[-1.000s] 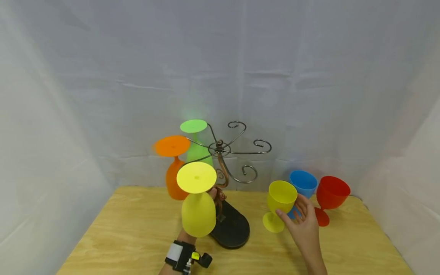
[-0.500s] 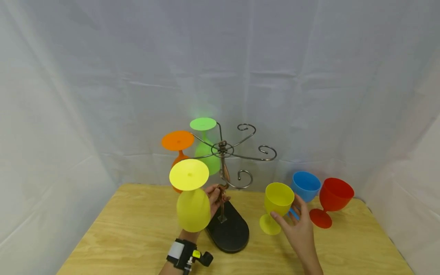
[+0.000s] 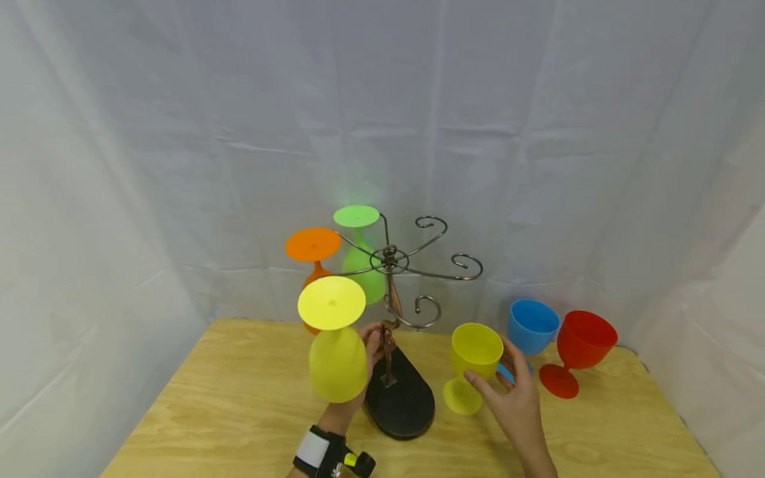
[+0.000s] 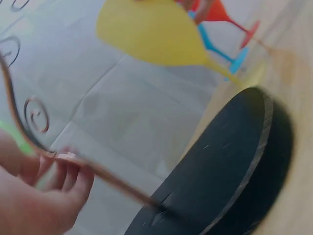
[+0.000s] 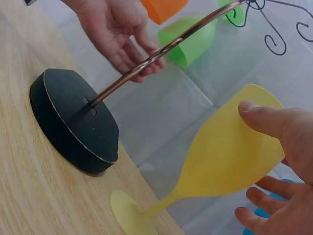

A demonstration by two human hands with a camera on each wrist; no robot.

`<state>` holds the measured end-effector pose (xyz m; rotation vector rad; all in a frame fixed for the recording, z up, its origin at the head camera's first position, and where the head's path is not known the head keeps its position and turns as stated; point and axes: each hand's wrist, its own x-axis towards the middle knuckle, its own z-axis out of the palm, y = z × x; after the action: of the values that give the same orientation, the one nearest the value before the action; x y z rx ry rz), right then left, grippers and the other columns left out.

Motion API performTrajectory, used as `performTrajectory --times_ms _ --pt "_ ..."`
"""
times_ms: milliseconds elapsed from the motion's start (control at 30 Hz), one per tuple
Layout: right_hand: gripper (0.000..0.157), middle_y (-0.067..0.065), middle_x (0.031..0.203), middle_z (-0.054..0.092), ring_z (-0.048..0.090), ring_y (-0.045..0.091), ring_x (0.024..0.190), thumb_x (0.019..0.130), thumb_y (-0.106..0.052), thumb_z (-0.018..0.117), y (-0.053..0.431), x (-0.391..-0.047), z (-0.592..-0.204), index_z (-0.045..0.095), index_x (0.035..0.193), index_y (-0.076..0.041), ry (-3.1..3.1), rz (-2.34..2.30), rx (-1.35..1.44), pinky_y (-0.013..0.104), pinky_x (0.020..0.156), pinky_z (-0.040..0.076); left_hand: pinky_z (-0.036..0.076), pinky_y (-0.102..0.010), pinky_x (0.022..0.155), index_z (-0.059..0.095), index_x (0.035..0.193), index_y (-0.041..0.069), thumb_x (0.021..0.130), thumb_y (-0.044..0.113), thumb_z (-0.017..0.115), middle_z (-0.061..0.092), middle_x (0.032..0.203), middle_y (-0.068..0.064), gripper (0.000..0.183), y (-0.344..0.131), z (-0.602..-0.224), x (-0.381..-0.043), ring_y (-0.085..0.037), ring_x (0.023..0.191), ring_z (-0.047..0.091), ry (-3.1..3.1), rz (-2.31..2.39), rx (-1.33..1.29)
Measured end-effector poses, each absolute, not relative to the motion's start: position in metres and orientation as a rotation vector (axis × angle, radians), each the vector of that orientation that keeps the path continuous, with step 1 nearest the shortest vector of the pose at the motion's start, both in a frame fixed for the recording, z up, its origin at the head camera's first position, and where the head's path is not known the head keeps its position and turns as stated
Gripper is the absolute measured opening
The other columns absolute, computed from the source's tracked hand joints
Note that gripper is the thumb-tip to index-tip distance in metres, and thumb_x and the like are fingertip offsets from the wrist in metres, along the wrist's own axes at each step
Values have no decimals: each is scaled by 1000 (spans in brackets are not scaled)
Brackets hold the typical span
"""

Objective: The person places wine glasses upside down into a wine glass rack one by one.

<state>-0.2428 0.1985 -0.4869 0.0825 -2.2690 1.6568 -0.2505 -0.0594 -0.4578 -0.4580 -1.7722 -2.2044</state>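
My left hand [image 4: 54, 196] holds the copper-coloured stem [image 5: 146, 62] of a metal goblet rack, a little above its black base [image 3: 400, 405]. Curled wire arms [image 3: 390, 260] spread from the rack's top. Three goblets hang upside down from it on the left: a yellow one [image 3: 337, 365] in front, an orange one [image 3: 313, 245] and a green one [image 3: 356, 216] behind. My right hand [image 3: 514, 395] grips a second yellow goblet [image 5: 225, 147] by its bowl, thumb on the near side and fingers beyond. This goblet is upright in the head view, its foot low by the tabletop.
A blue goblet [image 3: 534, 325] and a red goblet [image 3: 586, 340] stand upright at the right, behind my right hand. The wooden table [image 3: 239, 398] is bounded by white sheeting [image 3: 269, 133] at the back and sides. A black strap [image 3: 323, 451] sits on my left wrist.
My right hand has brought the yellow goblet slightly left and nearer me. The rack's top has turned: the front hanging goblet shifted left, the rear ones right. My left hand stays at the stem.
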Motion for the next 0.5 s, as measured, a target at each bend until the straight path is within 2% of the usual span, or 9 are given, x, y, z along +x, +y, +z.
performTrajectory --times_ms 67,167,267,367,433,500 --pt "85 17 149 48 49 40 135 85 -26 87 198 -243 -486 39 153 -8 -2271 1645 82 58 107 44 55 -29 87 46 122 -23 112 10 41 66 105 -12 35 -49 -469 -255 -9 95 62 -1836 -2114 -239" --pt "88 18 151 47 51 40 134 85 -26 87 198 -243 -484 37 154 -7 -2284 1638 97 57 106 46 53 -32 85 50 120 -18 107 -5 41 60 107 -20 21 -35 -490 -266 -19 96 58 -1905 -1965 12" --pt "90 19 150 47 53 39 129 85 -26 88 198 -241 -481 36 156 -7 -2329 1624 100 58 104 48 48 -38 88 49 136 -11 104 -4 45 54 117 -21 32 -24 -501 -263 -27 103 53 -1983 -1847 172" --pt "89 20 150 46 53 40 126 85 -26 87 200 -239 -477 36 155 -7 -2370 1608 92 60 102 49 46 -36 86 38 150 -1 103 -1 48 46 120 -15 48 -12 -500 -250 -25 103 46 -2000 -1827 231" --pt "88 20 149 46 53 40 125 85 -24 88 203 -238 -476 37 154 -6 -2374 1603 80 59 102 49 44 -32 82 36 149 0 102 -1 50 43 117 -15 49 -3 -501 -243 -24 100 42 -1946 -1850 221" --pt "86 18 148 47 53 39 126 84 -22 88 205 -239 -475 38 153 -6 -2348 1605 74 53 102 50 41 -26 77 37 143 0 102 -1 52 39 111 -12 44 6 -501 -239 -22 96 40 -1872 -1871 184"
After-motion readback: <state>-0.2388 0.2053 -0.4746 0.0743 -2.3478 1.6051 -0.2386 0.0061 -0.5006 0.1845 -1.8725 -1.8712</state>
